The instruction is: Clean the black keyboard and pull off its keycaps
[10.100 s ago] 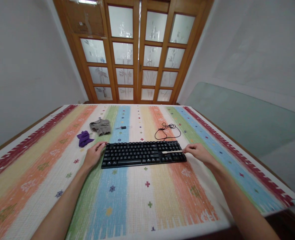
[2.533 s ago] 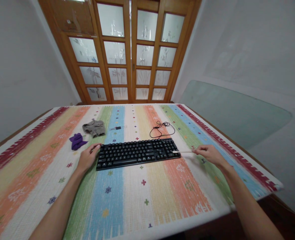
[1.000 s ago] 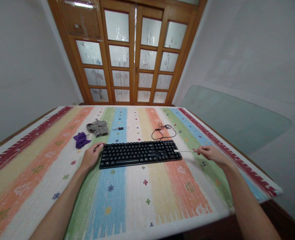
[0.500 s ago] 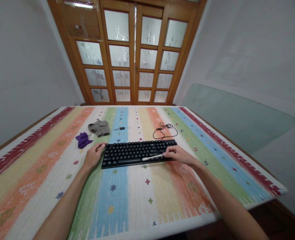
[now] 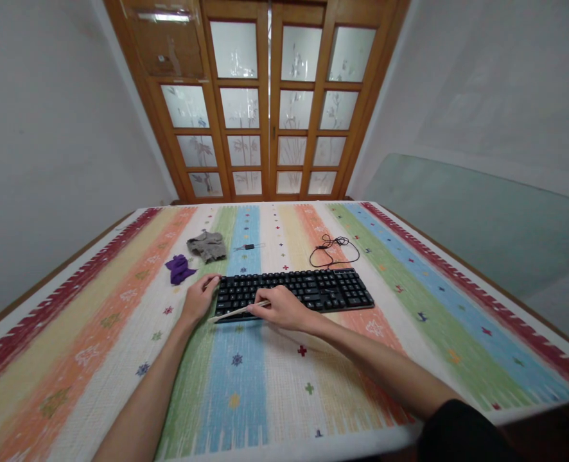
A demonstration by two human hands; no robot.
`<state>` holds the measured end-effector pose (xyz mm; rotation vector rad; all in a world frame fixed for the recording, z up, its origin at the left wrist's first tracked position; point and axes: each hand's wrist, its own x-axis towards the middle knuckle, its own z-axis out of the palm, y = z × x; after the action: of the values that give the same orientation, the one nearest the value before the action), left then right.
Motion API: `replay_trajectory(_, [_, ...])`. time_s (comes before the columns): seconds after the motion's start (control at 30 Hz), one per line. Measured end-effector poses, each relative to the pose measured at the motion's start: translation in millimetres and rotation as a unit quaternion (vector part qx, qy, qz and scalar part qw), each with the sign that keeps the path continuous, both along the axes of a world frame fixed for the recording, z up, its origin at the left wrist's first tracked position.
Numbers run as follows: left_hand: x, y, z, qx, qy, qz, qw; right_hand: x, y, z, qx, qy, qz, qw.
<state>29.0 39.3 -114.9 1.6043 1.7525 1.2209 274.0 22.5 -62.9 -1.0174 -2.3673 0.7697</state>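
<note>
A black keyboard lies across the striped table mat, its cable coiled behind it. My left hand rests against the keyboard's left end, fingers curled on its corner. My right hand is closed in a pinch on a thin pale stick, which lies along the keyboard's front-left edge with its tip pointing left, close to my left hand.
A purple cloth and a grey cloth lie behind my left hand. A small dark item with a thin wire sits beside them. Wooden glass-paned doors stand past the table's far edge; a glass sheet leans at right.
My right hand carried the stick from beyond the keyboard's right end leftward along its front to the left part. My left hand stayed at the left end.
</note>
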Motion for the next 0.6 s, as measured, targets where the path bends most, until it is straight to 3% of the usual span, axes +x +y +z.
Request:
replay_trajectory(0.17, [-2.6, 1.6, -3.7, 0.006, -0.006, 0.008, 1.000, -9.1, 14.9, 3.8, -0.010, 0.037, -0.013, 0.999])
replay_trajectory(0.37, [-2.8, -2.6, -4.9, -0.007, -0.031, 0.008, 0.999, -6.7, 55.4, 5.1, -0.041, 0.136, -0.076, 0.987])
replay_trajectory(0.5, [-0.7, -3.9, -4.5, -0.014, -0.057, -0.001, 0.998, -10.0, 78.0, 0.4, -0.053, 0.105, -0.105, 0.988])
replay_trajectory(0.6, [0.7, -3.9, -2.1, -0.023, -0.062, 0.001, 0.998, -21.8, 79.8, -3.5, -0.078, 0.090, -0.118, 0.986])
